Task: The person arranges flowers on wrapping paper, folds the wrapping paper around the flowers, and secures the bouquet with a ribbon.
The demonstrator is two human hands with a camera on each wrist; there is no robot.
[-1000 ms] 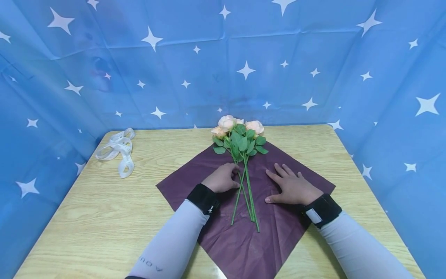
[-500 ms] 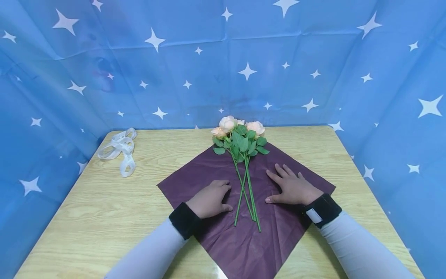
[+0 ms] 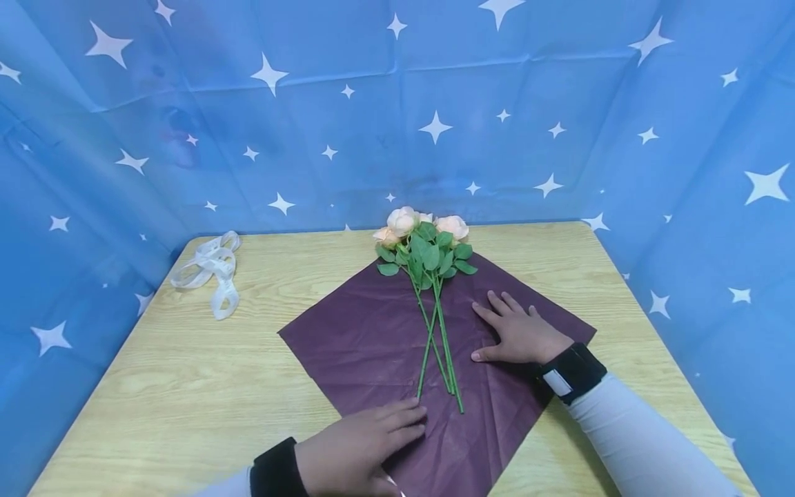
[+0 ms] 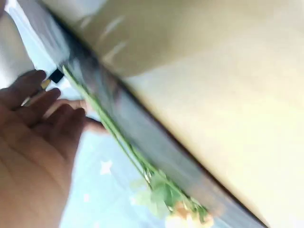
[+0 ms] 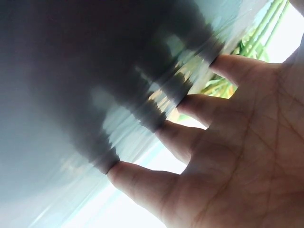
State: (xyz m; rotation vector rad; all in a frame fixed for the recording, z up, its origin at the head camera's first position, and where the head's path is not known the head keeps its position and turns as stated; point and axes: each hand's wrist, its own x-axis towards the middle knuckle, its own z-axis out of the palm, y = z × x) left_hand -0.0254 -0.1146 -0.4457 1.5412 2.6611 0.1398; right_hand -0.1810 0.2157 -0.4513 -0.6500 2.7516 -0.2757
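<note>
A dark purple sheet of wrapping paper (image 3: 360, 338) lies diamond-wise on the table. Several pale peach roses (image 3: 404, 221) with green leaves lie on it, heads at the back corner and green stems (image 3: 444, 338) crossing toward the front. My right hand (image 3: 522, 335) rests on the paper right of the stems, fingers spread and fingertips touching it, as the right wrist view also shows. Over the paper's lower left edge is my left hand (image 3: 363, 445), its extended fingers near the stem ends and holding nothing. Whether it touches the paper I cannot tell.
A loosely looped white ribbon (image 3: 214, 266) lies at the back left of the wooden table (image 3: 186, 386). A blue cloth (image 3: 373, 103) with white stars hangs behind the table and along both sides.
My left hand has drawn away from the stems, first leftward, then down toward the front of the paper. The right hand stays in place, and the roses lie nearly as before.
</note>
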